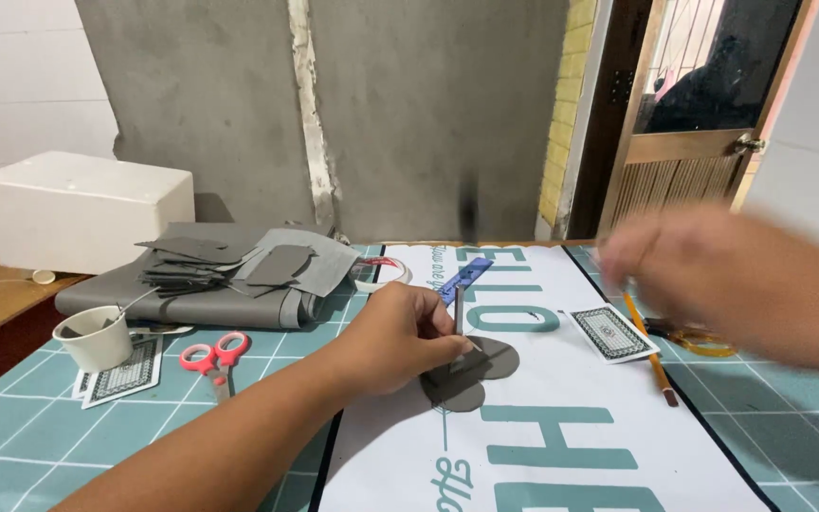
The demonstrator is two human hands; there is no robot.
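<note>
My left hand (398,337) rests on the white printed mat (561,455) and pinches a thin dark strip (459,318) that stands upright over grey rounded cut-out pieces (485,370). A blue ruler (466,278) lies just behind the hand. My right hand (703,270) is blurred in the air above the right side of the mat, over a playing card (610,333) and a pencil (654,365). Whether it holds anything cannot be made out.
Red-handled scissors (214,356), a white paper cup (97,337) and more playing cards (125,374) lie left on the teal gridded mat. Behind them sit a stack of grey sheets and cut pieces (229,270), a tape roll (381,273) and a white foam box (82,209). Yellow-handled scissors (699,339) lie right.
</note>
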